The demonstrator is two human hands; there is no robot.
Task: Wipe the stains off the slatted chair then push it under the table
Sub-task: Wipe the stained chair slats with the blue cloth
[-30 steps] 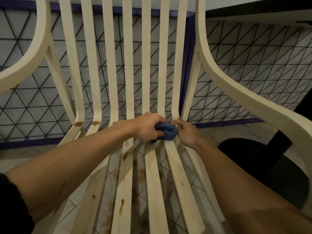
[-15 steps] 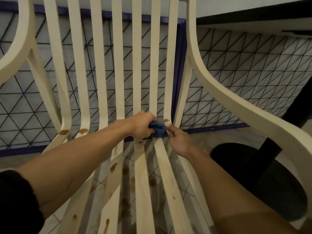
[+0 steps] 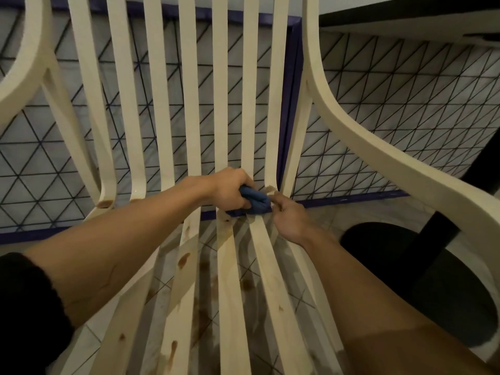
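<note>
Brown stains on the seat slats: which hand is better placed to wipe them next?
Left. The left hand grips the blue cloth, and the stains lie on slats just below it, by its forearm. The right hand is beside the cloth, its grip unclear.

Chair [image 3: 221,90] back top, seat front cut by frame edges. Cloth [image 3: 257,203] mostly buried in left hand [image 3: 230,188]; only blue bulge shows. Right hand [image 3: 290,220] fingertips hidden at cloth, hold unclear. Table [image 3: 405,25] cut off top right; table base [image 3: 433,280] partly behind armrest [image 3: 378,136].
</note>
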